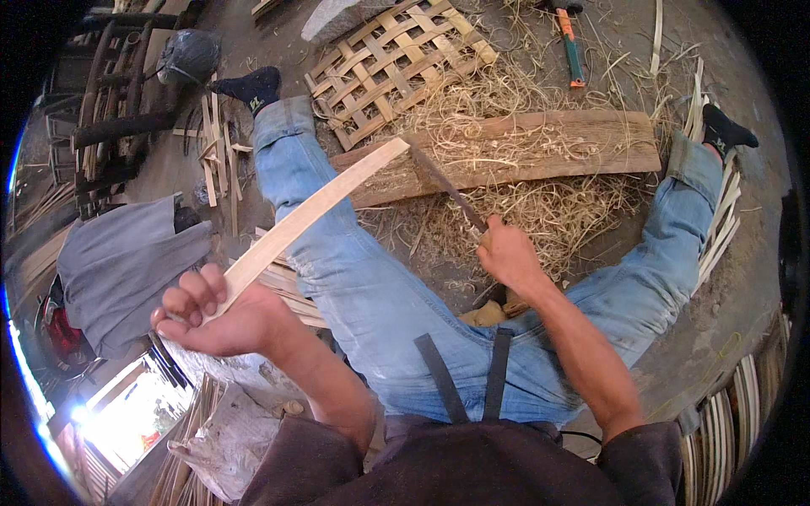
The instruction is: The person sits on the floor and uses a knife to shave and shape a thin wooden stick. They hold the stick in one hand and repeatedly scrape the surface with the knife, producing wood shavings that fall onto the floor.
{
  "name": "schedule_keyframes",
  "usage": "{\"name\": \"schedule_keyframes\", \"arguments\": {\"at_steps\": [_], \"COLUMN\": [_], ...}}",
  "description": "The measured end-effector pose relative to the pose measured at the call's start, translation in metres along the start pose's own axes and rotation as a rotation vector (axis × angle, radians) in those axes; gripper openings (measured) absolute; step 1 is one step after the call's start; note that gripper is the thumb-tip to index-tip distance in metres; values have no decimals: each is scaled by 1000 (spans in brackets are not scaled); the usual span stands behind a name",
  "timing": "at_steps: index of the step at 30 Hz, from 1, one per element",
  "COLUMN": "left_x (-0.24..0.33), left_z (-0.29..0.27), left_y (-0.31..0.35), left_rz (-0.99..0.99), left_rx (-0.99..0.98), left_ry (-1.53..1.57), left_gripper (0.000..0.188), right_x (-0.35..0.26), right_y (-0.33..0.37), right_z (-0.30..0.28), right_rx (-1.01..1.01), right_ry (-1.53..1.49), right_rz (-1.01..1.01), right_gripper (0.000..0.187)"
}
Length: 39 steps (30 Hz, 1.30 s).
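Observation:
My left hand (240, 319) is closed round the lower end of a pale, flat wooden strip (312, 213), which slants up to the right over my left leg. Its far end meets or lies very close to the tip of a long dark knife blade (445, 184). My right hand (509, 255) grips this knife, its fingers wrapped over the handle so that most of the handle is hidden. Beneath the blade and the strip's end, a brown wooden board (591, 145) lies on the floor between my outstretched legs, strewn with thin curled shavings (540, 211).
Beyond the board rests a woven lattice of wooden strips (388, 63), with a grey stone (342, 18) behind it. An orange and green handled hammer (570, 51) lies farther right. Loose strips (221, 152) are at the left, near a grey cloth (126, 261); more strips (734, 422) lean lower right.

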<state>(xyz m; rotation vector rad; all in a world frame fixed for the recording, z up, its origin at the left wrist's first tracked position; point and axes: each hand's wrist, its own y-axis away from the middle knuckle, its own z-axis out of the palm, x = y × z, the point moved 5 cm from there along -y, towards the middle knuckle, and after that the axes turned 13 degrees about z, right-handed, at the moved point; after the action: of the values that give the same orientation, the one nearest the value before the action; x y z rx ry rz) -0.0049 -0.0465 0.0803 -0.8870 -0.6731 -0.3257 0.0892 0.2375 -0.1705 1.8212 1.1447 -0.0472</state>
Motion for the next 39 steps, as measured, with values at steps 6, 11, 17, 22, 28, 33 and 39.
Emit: {"name": "schedule_keyframes", "arguments": {"at_steps": [6,11,17,22,28,33,39], "left_x": [-18,-16,-25,-16,-1,-8,-6], "left_z": [11,1,0,12,2,-17,-17], "left_y": [27,28,36,31,25,26,35], "left_rz": [-37,-5,65,-24,136,-248,-354], "left_rx": [-2,-163,-189,-390,-628,-542,-510], "left_ry": [-176,78,-177,-138,-836,-401,-203], "left_gripper": [12,12,18,33,51,56,56], "right_x": [-3,-86,-150,-101,-74,-66,-63], "right_y": [36,129,192,107,89,81,79], "right_z": [-46,-90,-122,-57,-22,-16,-17], "right_rx": [0,-91,-84,-55,-95,-107,-98], "right_ry": [-70,113,143,-120,-72,-52,-60], "right_rz": [17,-130,-301,-187,-137,-148,-160], "right_gripper": [31,22,22,27,31,31,28]}}
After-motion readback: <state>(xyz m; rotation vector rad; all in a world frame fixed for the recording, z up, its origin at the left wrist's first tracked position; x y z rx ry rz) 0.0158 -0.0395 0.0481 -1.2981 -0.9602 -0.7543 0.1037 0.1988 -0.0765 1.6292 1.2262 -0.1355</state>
